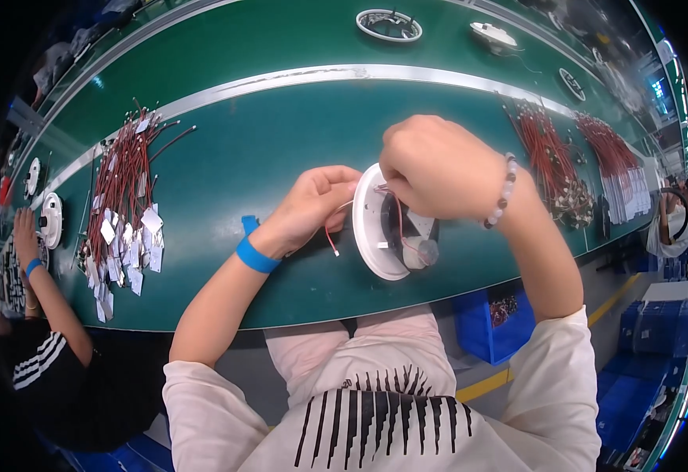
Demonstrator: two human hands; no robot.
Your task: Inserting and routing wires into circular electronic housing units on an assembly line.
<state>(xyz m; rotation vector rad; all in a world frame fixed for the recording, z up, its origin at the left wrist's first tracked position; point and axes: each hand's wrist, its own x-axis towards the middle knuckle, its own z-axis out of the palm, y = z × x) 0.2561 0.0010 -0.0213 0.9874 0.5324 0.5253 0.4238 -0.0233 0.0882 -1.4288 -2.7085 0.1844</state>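
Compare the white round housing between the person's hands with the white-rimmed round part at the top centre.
The white round housing is tipped up on edge; the white-rimmed round part lies nearly flat. The housing shows a broad white surface, the part mostly a dark interior. The housing sits between the left hand and right hand; no hand touches the part. Both look round.

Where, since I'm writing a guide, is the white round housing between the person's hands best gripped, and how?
Probably the lower left rim of the white round housing, pinched from the left: it's tilted on edge, that rim looks bare, while a red wire and a pale cylinder crowd its right.
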